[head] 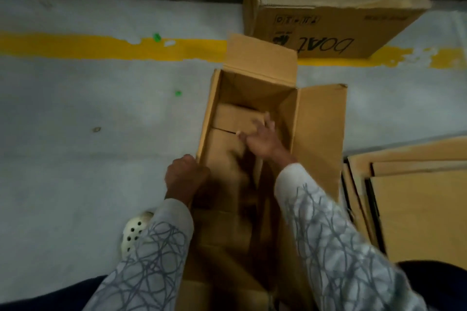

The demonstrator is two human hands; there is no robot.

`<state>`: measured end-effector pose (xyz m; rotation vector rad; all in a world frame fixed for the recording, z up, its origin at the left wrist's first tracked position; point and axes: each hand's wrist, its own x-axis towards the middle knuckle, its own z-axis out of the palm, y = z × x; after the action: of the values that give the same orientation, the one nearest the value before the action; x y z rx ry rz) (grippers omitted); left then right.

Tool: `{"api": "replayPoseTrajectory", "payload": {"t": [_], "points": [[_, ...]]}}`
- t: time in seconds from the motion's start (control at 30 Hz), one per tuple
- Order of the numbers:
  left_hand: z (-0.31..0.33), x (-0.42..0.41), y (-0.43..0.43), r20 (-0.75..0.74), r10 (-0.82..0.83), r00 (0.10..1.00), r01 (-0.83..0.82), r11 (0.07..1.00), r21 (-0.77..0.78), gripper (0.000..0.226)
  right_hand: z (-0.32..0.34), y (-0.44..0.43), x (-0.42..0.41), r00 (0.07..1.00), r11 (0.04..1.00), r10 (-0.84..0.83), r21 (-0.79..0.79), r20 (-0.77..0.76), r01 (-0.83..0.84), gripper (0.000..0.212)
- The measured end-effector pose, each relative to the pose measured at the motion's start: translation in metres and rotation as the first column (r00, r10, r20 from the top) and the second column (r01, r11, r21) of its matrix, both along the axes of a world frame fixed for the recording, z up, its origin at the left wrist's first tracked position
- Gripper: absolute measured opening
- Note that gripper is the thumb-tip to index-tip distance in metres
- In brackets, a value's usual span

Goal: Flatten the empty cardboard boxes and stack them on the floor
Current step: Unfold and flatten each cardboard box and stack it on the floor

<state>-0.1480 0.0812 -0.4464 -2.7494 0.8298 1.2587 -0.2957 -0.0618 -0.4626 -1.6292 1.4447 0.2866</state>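
Note:
An open brown cardboard box [318,131] stands on the floor in front of me, its top flaps folded outward. My left hand [185,175] is closed on the box's left wall at the rim. My right hand [260,139] reaches down inside the box, fingers spread, touching the bottom flaps [235,118]. Those inner flaps look partly parted along a seam. To the right, a stack of flattened boxes [414,209] lies on the floor.
A larger closed cardboard box [328,7] printed "boAt" stands beyond the open box. A yellow painted line [101,47] crosses the grey floor. Small green bits [156,37] lie near it. My white perforated shoe [134,231] is at lower left. A wooden pallet runs along the top edge.

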Motion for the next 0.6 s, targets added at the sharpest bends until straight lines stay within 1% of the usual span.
{"api": "replayPoseTrajectory", "payload": {"t": [0.07, 0.1, 0.13, 0.17, 0.2, 0.27, 0.33, 0.37, 0.4, 0.43, 0.47, 0.5, 0.53, 0.57, 0.6], "points": [[0.013, -0.008, -0.005, 0.025, -0.063, 0.998, 0.064, 0.998, -0.026, 0.038, 0.011, 0.053, -0.011, 0.983, 0.986, -0.124, 0.132, 0.138, 0.106, 0.063], [0.02, -0.014, -0.008, 0.041, -0.092, 0.995, 0.094, 0.994, -0.047, 0.038, 0.021, 0.084, -0.018, 0.948, 0.949, -0.25, 0.245, 0.198, 0.2, 0.053], [0.026, -0.02, -0.011, 0.06, -0.12, 0.991, 0.124, 0.99, -0.069, 0.037, 0.032, 0.114, -0.025, 0.883, 0.889, -0.391, 0.356, 0.261, 0.289, 0.043], [0.032, -0.026, -0.015, 0.074, -0.142, 0.987, 0.148, 0.985, -0.093, 0.037, 0.04, 0.144, -0.032, 0.821, 0.822, -0.499, 0.454, 0.278, 0.345, 0.035], [0.038, -0.033, -0.017, 0.078, -0.163, 0.983, 0.171, 0.979, -0.112, 0.038, 0.05, 0.168, -0.036, 0.784, 0.776, -0.547, 0.529, 0.293, 0.344, 0.032], [0.05, -0.05, -0.019, 0.042, -0.209, 0.977, 0.213, 0.967, -0.143, 0.04, 0.059, 0.202, -0.039, 0.813, 0.76, -0.515, 0.584, 0.272, 0.286, 0.045], [0.058, -0.071, -0.017, 0.015, -0.247, 0.969, 0.245, 0.951, -0.187, 0.034, 0.062, 0.228, -0.038, 0.831, 0.783, -0.499, 0.538, 0.246, 0.311, 0.047], [0.062, -0.081, -0.014, 0.015, -0.264, 0.964, 0.262, 0.945, -0.196, 0.031, 0.061, 0.238, -0.038, 0.825, 0.807, -0.504, 0.48, 0.257, 0.344, 0.049], [0.065, -0.091, -0.01, 0.023, -0.273, 0.962, 0.271, 0.94, -0.208, 0.03, 0.064, 0.248, -0.037, 0.82, 0.837, -0.505, 0.386, 0.27, 0.388, 0.052], [0.066, -0.099, -0.006, 0.023, -0.28, 0.96, 0.278, 0.936, -0.216, 0.033, 0.065, 0.256, -0.04, 0.803, 0.842, -0.527, 0.299, 0.279, 0.448, 0.064], [0.066, -0.106, 0.0, 0.014, -0.271, 0.963, 0.266, 0.932, -0.247, 0.039, 0.059, 0.262, -0.046, 0.773, 0.828, -0.56, 0.23, 0.298, 0.511, 0.085], [0.063, -0.11, 0.007, -0.024, -0.248, 0.968, 0.233, 0.935, -0.267, 0.048, 0.053, 0.267, -0.053, 0.74, 0.803, -0.595, 0.189, 0.314, 0.565, 0.094], [0.059, -0.112, 0.016, -0.082, -0.195, 0.977, 0.162, 0.938, -0.306, 0.057, 0.059, 0.269, -0.057, 0.744, 0.804, -0.586, 0.12, 0.322, 0.582, 0.085], [0.054, -0.112, 0.028, -0.167, -0.122, 0.978, 0.059, 0.938, -0.341, 0.061, 0.061, 0.27, -0.063, 0.75, 0.804, -0.577, 0.066, 0.322, 0.591, 0.069], [0.049, -0.11, 0.042, -0.235, -0.043, 0.971, -0.056, 0.916, -0.398, 0.057, 0.061, 0.271, -0.069, 0.762, 0.806, -0.574, 0.046, 0.298, 0.589, 0.057]]}}
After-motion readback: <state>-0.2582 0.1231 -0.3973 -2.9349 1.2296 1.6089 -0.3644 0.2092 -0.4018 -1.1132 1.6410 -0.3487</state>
